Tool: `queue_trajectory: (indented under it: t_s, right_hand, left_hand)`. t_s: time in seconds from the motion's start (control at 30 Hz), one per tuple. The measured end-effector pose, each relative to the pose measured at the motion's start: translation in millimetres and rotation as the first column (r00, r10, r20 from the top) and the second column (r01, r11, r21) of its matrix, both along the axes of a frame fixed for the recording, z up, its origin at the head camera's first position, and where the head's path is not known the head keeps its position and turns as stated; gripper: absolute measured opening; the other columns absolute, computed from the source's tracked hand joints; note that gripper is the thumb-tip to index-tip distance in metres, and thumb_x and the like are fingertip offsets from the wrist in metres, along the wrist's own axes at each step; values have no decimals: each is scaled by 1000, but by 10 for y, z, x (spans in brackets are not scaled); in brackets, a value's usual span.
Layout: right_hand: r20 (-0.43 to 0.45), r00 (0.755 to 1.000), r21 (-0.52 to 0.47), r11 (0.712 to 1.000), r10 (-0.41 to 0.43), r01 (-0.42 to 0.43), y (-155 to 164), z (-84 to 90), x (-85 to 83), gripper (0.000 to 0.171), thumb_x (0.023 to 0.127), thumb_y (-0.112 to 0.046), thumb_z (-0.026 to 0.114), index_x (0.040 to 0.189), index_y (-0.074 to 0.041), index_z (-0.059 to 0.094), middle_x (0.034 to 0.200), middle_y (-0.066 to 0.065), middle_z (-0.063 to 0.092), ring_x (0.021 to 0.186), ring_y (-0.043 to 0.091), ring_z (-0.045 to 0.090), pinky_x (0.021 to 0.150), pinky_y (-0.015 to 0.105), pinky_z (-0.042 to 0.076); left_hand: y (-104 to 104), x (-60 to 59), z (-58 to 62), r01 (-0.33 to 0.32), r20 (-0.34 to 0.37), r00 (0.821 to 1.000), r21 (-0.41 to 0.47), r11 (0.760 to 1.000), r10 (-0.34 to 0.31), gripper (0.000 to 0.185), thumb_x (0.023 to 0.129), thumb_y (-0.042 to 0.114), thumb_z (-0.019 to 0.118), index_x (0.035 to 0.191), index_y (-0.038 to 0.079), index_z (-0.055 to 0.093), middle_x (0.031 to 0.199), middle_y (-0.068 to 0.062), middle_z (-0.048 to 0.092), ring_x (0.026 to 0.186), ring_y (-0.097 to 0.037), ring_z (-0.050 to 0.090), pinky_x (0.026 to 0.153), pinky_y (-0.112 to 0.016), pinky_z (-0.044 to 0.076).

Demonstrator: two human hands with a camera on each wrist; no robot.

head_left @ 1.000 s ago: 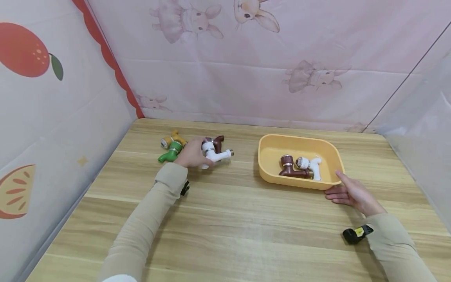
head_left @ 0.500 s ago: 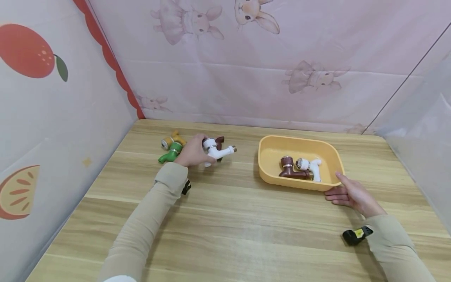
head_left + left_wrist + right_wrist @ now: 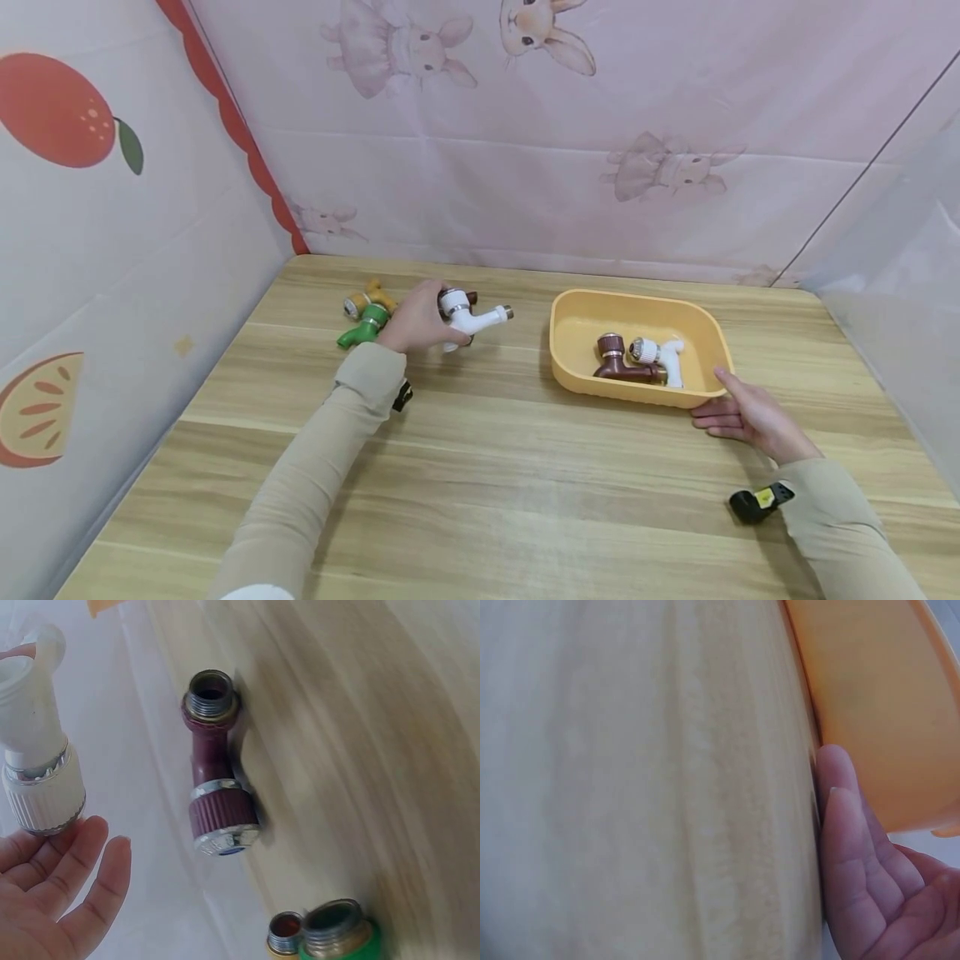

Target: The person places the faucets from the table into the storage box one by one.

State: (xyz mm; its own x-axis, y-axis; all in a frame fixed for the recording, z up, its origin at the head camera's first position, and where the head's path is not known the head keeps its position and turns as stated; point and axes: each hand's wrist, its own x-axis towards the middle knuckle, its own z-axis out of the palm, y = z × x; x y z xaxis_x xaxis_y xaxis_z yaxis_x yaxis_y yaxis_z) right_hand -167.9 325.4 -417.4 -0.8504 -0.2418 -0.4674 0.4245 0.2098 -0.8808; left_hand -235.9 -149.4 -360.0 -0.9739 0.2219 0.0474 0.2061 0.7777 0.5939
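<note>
My left hand [image 3: 420, 321] grips a white faucet [image 3: 474, 321] by its handle end, its threaded outlet pointing right. In the left wrist view the white faucet [image 3: 41, 772] is clear of the table. A brown faucet [image 3: 221, 810] lies just behind it, mostly hidden in the head view. Left of that hand lie a green faucet [image 3: 363, 330] and an orange-yellow faucet [image 3: 357, 304]. My right hand [image 3: 761, 417] holds the near right corner of a yellow basin [image 3: 566, 333], thumb on the rim and fingers outside. Inside are a brown faucet [image 3: 612, 358] and a white faucet [image 3: 670, 360].
The wooden table [image 3: 487, 500] meets a pink rabbit-print curtain [image 3: 510, 208] at the back. A pale fruit-print curtain [image 3: 172, 250] borders the left side, and another pale sheet [image 3: 892, 250] the right. Each wrist carries a black camera [image 3: 759, 502].
My left hand has lifted the white faucet slightly and carried it a little to the right, over the brown one. The right hand and basin have stayed put.
</note>
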Motion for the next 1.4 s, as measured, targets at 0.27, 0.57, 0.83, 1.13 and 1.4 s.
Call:
queue_trajectory:
  t_s: [0.27, 0.57, 0.83, 1.13, 1.4]
  right_hand:
    - [9, 1000, -40, 999, 2, -1, 21, -4, -15, 65, 94, -52, 31, 120, 7, 35, 88, 9, 69, 82, 21, 66, 74, 33, 52]
    - [6, 1000, -25, 1000, -17, 18, 14, -2, 0, 71, 93, -53, 30, 123, 10, 30, 87, 9, 69, 81, 20, 66, 74, 32, 52]
    - [-1, 1000, -22, 1000, -15, 15, 19, -15, -2, 74, 93, -54, 30, 126, 13, 27, 87, 8, 69, 81, 20, 66, 74, 32, 52]
    - [5, 1000, -28, 1000, -7, 7, 21, 9, -39, 70, 94, -51, 29, 125, 12, 29, 87, 10, 69, 81, 20, 66, 73, 33, 52]
    - [21, 1000, -47, 999, 1, 0, 53, 0, -95, 65, 94, -52, 31, 117, 8, 36, 86, 10, 69, 81, 21, 66, 73, 33, 52]
  left_hand:
    - [86, -41, 68, 1, -18, 1000, -27, 1000, -1, 74, 59, 34, 83, 117, 4, 49, 103, -7, 52, 88, -21, 49, 74, -35, 44]
    - [232, -92, 95, 16, -48, 999, 20, 1000, -15, 71, 59, 31, 84, 114, 2, 50, 98, -7, 52, 84, -21, 49, 69, -33, 44]
    - [336, -102, 149, 24, -44, 999, 8, 1000, -24, 71, 60, 31, 83, 116, 4, 49, 101, -6, 50, 86, -20, 48, 72, -33, 44]
    - [447, -141, 208, 43, -27, 999, 31, 999, -43, 68, 60, 30, 83, 112, 4, 49, 98, -5, 50, 84, -19, 49, 69, -31, 45]
    - [583, -209, 238, 57, -27, 998, 41, 997, -56, 68, 58, 29, 84, 111, 4, 50, 99, -4, 51, 85, -18, 49, 72, -30, 44]
